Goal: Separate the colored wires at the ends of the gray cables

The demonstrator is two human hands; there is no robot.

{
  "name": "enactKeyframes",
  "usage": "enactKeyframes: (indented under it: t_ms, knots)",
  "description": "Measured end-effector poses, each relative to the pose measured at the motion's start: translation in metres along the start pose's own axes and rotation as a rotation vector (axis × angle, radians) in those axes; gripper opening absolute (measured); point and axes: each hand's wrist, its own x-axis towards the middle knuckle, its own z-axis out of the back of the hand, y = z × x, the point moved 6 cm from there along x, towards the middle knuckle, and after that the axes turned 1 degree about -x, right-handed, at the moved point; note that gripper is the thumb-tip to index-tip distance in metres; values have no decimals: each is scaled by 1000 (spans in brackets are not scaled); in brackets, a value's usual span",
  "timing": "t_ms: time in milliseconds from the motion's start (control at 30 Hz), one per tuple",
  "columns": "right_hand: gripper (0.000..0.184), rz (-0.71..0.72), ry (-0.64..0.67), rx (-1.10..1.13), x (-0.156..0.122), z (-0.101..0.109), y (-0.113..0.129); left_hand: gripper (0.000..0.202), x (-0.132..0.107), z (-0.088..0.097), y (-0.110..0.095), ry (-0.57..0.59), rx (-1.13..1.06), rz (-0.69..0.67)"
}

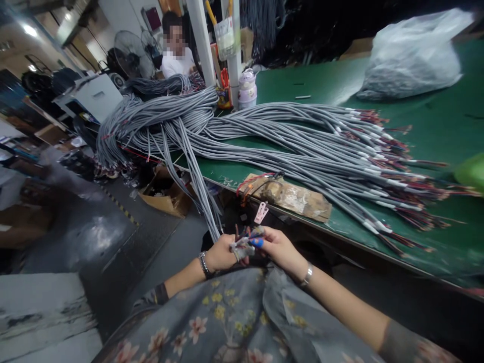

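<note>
**Slim grey round-sheathed cables (pixel 196 179) gripped by their ends**

Nearest is the person's grey garment (pixel 219 317), printed with pink and yellow flowers. Just above it the left hand (pixel 222 253), a dark metal-link bracelet (pixel 204 264) at its wrist, is curled round the cables close to their ends. The right hand (pixel 280 249), wearing a broad silver-coloured bangle (pixel 308 274), pinches at the same ends between thumb and fingers, where a bright blue wrap (pixel 256 242) shows. Thin dark and reddish wires poke out between the hands; finer detail there is blurred. From this grip the cables rise to the bench.

Just beyond the hands, a pale pink plastic clip (pixel 260 213) is near the bench edge. A worn strip of brown cardboard (pixel 310 201) lies along the rim of the green-topped workbench (pixel 283 85). Lower left, an open-topped brown carton (pixel 162 199) is on the floor.

Across the bench spreads a thick grey cable bundle (pixel 264 146), its white-banded, multicoloured wire ends fanned to the right. Farther back, a lilac-and-white bottle (pixel 247 91) stands beside a white post (pixel 233 60), and a bulging translucent plastic bag (pixel 412 60) rests at right. Farthest, a person in a white top (pixel 177 64) is near a large round fan (pixel 130 53).
</note>
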Motion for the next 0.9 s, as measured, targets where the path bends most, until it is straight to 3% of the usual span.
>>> enactKeyframes:
  t_ms: [67, 167, 333, 667, 900]
  knots:
    - [42, 43, 25, -26, 0, -2, 5, 42, 0, -2, 1, 25, 15, 37]
    - [41, 83, 10, -49, 2, -1, 8, 41, 3, 0, 4, -29, -12, 117]
    - [43, 63, -45, -53, 2, 5, 5, 38, 7, -1, 3, -48, -55, 195]
    - [47, -51, -61, 120, 1, -1, 0, 38, 6, 1, -4, -318, -248, 91]
    - [49, 0, -64, 92, 3, -2, 10, 38, 5, 3, -4, -373, -316, 77]
